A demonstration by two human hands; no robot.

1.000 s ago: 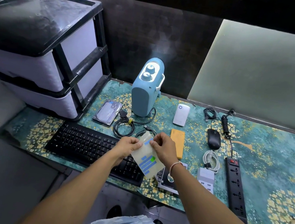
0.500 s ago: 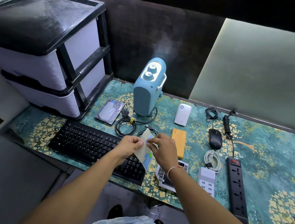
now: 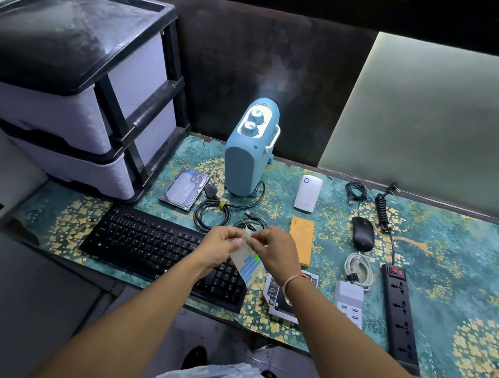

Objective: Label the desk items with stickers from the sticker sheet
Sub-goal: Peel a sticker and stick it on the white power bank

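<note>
Since a second ago the sticker sheet (image 3: 247, 264) is turned from nearly flat-on to edge-on, its top drawn up between the two hands. Thumb and forefinger of the left hand (image 3: 220, 248) are pinched on the sheet's upper left edge, and the fingertips (image 3: 255, 242) of the right hand (image 3: 278, 252) are closed on the top corner, where a sticker seems to be being picked loose, though none can be made out there. The sheet is held in the air above the right end of the keyboard (image 3: 153, 246), near the front edge of the desk (image 3: 466, 278). It is judged light, thin and floppy, easily creased; it is best gripped by the bare margin, each sticker lifted by a corner.
</note>
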